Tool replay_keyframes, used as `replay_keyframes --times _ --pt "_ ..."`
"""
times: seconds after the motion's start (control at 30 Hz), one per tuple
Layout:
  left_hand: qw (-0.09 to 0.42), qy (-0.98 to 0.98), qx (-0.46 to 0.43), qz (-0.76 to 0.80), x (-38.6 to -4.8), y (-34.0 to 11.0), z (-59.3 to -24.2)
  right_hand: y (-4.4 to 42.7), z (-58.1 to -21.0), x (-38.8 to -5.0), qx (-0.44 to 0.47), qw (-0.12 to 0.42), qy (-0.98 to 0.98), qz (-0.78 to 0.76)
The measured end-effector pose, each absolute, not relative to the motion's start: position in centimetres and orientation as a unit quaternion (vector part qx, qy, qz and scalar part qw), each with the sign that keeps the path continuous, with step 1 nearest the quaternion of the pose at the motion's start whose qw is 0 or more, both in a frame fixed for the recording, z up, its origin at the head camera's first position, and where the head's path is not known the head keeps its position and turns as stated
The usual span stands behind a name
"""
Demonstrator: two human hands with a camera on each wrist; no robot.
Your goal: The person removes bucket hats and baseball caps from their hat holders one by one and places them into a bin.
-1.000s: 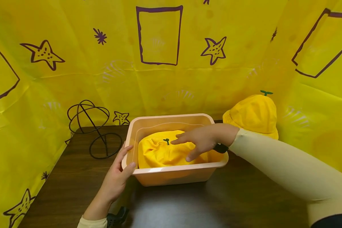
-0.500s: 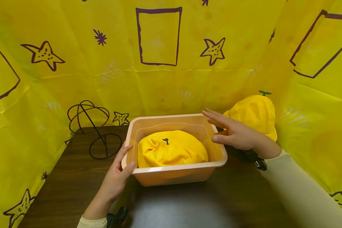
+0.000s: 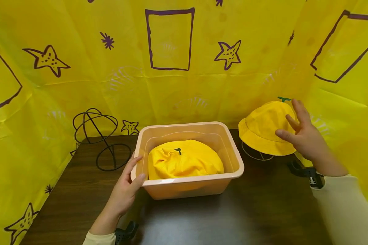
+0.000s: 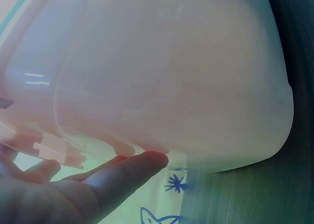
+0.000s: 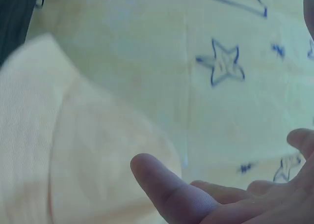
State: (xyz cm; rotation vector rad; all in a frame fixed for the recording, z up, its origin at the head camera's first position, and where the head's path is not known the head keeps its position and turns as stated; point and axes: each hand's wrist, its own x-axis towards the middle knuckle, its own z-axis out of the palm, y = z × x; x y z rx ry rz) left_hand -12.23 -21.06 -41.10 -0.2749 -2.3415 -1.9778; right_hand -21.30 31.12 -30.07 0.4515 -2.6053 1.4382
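Note:
A peach plastic basin (image 3: 187, 187) stands on the dark wooden table, with a crumpled yellow hat (image 3: 199, 158) inside that has a small green sprout on top. My left hand (image 3: 124, 195) holds the basin's left rim; in the left wrist view its fingers (image 4: 132, 172) lie along the basin wall (image 4: 181, 86). To the right, a second yellow hat (image 3: 263, 126) with a green sprout sits on a wire stand (image 3: 260, 156). My right hand (image 3: 308, 139) is spread just in front of that hat's right side. In the right wrist view, the thumb (image 5: 162, 184) overlaps the hat (image 5: 98, 150); contact cannot be told.
A bare black wire hat stand (image 3: 111, 153) is on the table left of the basin. Yellow cloth (image 3: 171, 88) with purple drawings hangs behind and at both sides of the table (image 3: 187, 224).
My right hand has moved right, from above the hat in the basin, past the basin's right rim, to the hat on the stand. The left hand stays on the basin.

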Motion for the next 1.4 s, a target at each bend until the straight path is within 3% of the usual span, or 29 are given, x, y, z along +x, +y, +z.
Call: replay_keyframes --times 0.17,0.6,1.4 --pt "0.033 -0.763 -0.088 -0.639 -12.2 -21.1 -41.1 34.2 -29.5 -22.1 0.106 0.064 -0.885 0.448" --pt "0.038 -0.762 -0.092 -0.640 -12.2 -21.1 -41.0 38.1 -27.7 -26.3 0.092 -0.031 -0.902 0.420" --pt "0.036 -0.752 -0.098 -0.650 -12.2 -21.1 -41.1 37.5 -25.3 -30.6 0.118 -0.117 -0.939 0.301"
